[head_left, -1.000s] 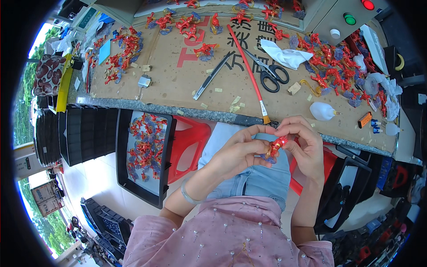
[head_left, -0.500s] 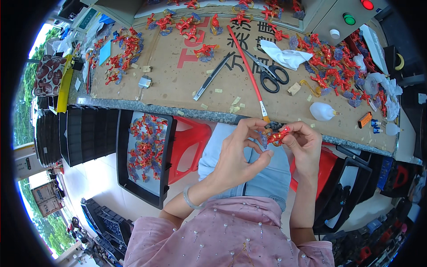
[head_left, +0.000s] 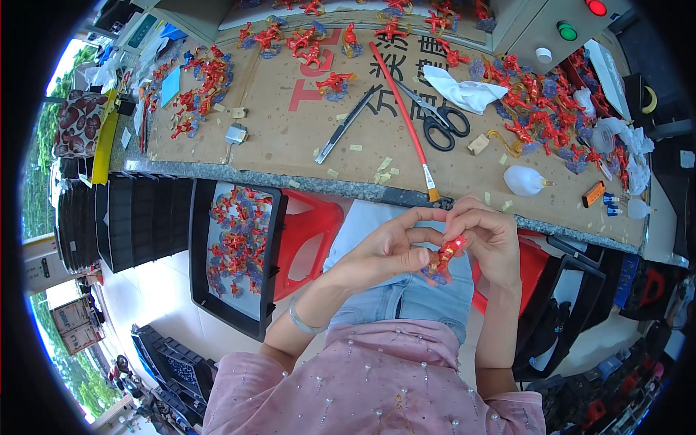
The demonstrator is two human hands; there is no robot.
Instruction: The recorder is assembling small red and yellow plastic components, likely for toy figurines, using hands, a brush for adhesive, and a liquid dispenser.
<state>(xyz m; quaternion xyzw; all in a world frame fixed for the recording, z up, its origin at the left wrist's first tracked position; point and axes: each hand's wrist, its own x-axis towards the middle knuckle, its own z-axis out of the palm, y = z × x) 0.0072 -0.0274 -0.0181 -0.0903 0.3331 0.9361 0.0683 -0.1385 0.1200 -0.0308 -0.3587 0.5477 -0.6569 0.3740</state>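
While looking down in the head view, now showing a red figurine (head_left: 452, 249) with a bluish base (head_left: 435, 275) being held above light-blue trousers (head_left: 431, 301), just off the near edge of the worktop (head_left: 268, 148). Differing from half a second ago, when lying closer to level: now slanting steeply, pointing head end up and to the right, base down and to the left. Differing too in the left grip (head_left: 384, 254), now drawing thumb and fingers in from a wider spread. Suggesting, as a judgement, a reorienting of the piece and a fuller sharing of support between both sides, with handling remaining in progress.

Closing almost fully with the left grip: setting the thumb against the lower part, reaching behind and beneath with other fingers, extending the index finger toward the opposite fingertips. Pinching narrowly with the right grip (head_left: 493, 243) at the head end, leaving hardly any gap beyond the thickness of the piece; partly hiding the contact, so not telling how firmly.

Showing beyond, on the worktop, a red-handled brush (head_left: 398, 104), black-handled scissors (head_left: 438, 117), a cutter knife (head_left: 341, 130) and a white bottle (head_left: 523, 180); including, farther right, a heap of similar figurines (head_left: 540, 116), and, at lower left, a black tray (head_left: 272, 246) holding more.
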